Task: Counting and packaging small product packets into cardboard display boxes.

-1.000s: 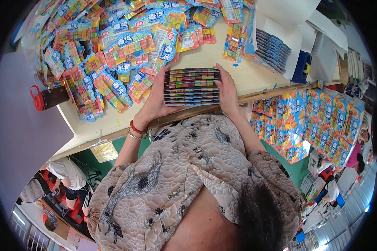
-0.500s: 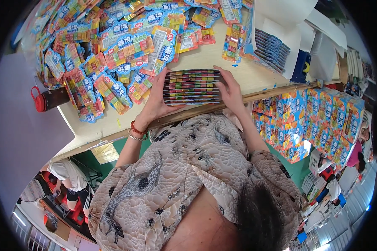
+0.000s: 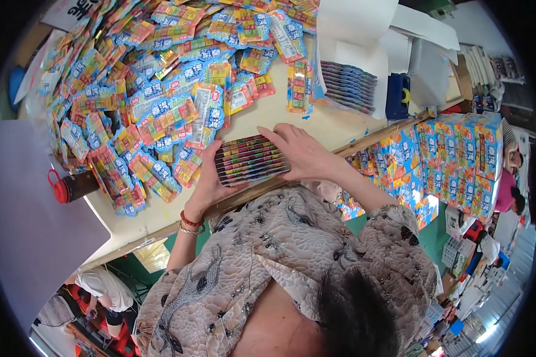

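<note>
Currently both hands clamp the edge-on stack of multicoloured flat packets (image 3: 250, 159) on the cream table (image 3: 333, 128): left hand (image 3: 211, 181) cupping one end, right hand (image 3: 301, 152) pressing the other. Uneven squeeze likely buckles the stack, fanning packets out.

A bare strip of pale desk (image 3: 315, 122) is left open between the heap of colourful flat packets (image 3: 161, 101) and the stacked blue-edged cards (image 3: 348, 83).
</note>
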A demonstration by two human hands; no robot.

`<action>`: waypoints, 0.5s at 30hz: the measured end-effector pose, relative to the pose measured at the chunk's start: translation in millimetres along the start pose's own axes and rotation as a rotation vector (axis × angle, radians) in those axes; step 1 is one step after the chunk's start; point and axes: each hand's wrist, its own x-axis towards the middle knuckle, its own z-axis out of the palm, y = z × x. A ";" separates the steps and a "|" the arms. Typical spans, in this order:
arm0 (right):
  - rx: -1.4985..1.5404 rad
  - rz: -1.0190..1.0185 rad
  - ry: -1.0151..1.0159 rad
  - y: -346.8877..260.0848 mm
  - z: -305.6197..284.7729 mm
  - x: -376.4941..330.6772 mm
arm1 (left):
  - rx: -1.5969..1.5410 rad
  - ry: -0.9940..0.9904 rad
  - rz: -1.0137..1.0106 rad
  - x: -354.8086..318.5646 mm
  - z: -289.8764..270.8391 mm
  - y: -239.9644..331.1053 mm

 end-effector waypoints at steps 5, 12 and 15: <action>0.055 -0.082 0.116 7.2 10.1 -3.9 | 0.059 -0.098 0.008 13.0 -17.8 19.3; -0.063 -0.146 0.237 12.8 -15.0 -29.1 | 0.094 -0.100 0.163 35.5 -22.7 44.5; -0.171 -0.109 0.405 24.3 -64.4 -46.4 | 0.225 -0.046 0.474 98.8 -32.7 91.1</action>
